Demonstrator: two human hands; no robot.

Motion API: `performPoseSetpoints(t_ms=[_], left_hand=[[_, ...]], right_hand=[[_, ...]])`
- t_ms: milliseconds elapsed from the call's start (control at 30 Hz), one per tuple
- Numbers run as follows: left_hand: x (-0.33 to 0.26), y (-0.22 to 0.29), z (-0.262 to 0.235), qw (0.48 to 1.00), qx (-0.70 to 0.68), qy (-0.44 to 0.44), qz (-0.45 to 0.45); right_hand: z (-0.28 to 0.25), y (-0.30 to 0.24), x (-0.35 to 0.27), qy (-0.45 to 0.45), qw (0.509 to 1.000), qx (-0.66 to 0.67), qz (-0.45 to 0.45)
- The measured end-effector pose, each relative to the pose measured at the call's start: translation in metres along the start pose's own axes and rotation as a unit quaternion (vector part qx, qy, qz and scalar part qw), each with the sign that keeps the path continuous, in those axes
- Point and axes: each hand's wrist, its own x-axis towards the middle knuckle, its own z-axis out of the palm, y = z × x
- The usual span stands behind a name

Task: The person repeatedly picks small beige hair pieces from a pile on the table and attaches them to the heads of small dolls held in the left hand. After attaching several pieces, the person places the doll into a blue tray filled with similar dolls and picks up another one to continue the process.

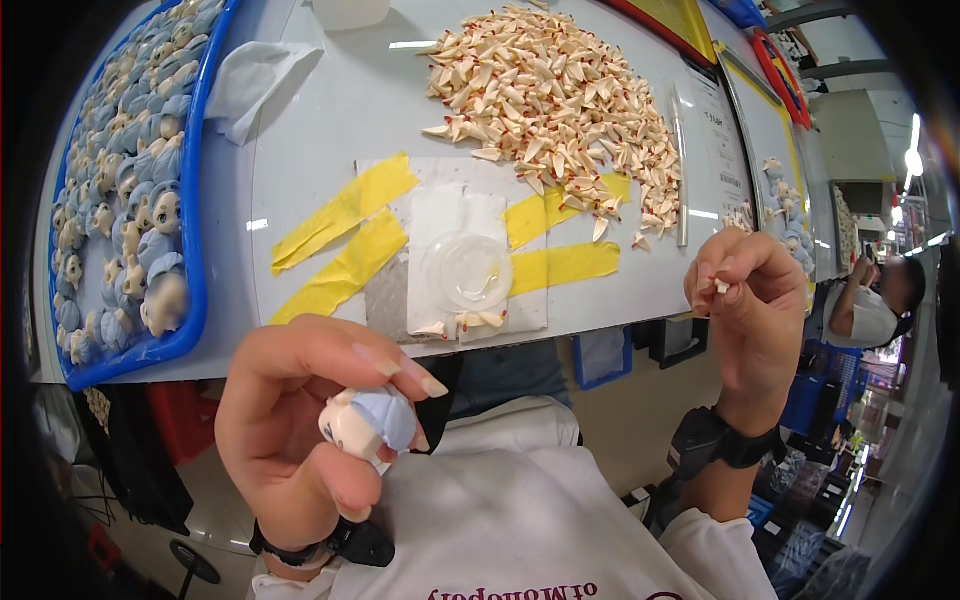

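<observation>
Head view: left fingers [335, 345] clamp a doll head [367, 420], best done lightly, while right fingers [745, 262], well apart, pinch a pale bit [720, 287].

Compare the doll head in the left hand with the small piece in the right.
The doll head is much larger than the small piece. The doll head is partly light blue; the small piece's visible part is whitish. The doll head shows well in the left hand; the right hand largely hides the small piece. Both are held.
</observation>
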Motion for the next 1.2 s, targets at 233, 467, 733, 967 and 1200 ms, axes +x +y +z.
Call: performPoseSetpoints(t_ms=[233,467,733,967,1200], left_hand=[[0.002,-0.005,0.005,0.999,0.027,-0.013,0.025],[0.005,-0.011,-0.006,0.994,0.066,-0.045,0.081],[0.007,-0.010,-0.013,0.989,0.100,-0.067,0.081],[0.008,-0.009,-0.019,0.978,0.154,-0.094,0.106],[0.004,-0.010,-0.022,0.989,0.111,-0.065,0.077]], right_hand=[[0.026,-0.005,0.004,0.047,0.999,0.026,0.007],[0.030,-0.001,0.008,0.006,0.998,0.069,-0.006],[0.049,-0.009,0.021,0.023,0.997,-0.067,-0.004],[0.061,-0.011,0.027,0.045,0.981,-0.186,-0.031],[0.072,-0.021,0.048,-0.104,0.920,-0.360,-0.118]])
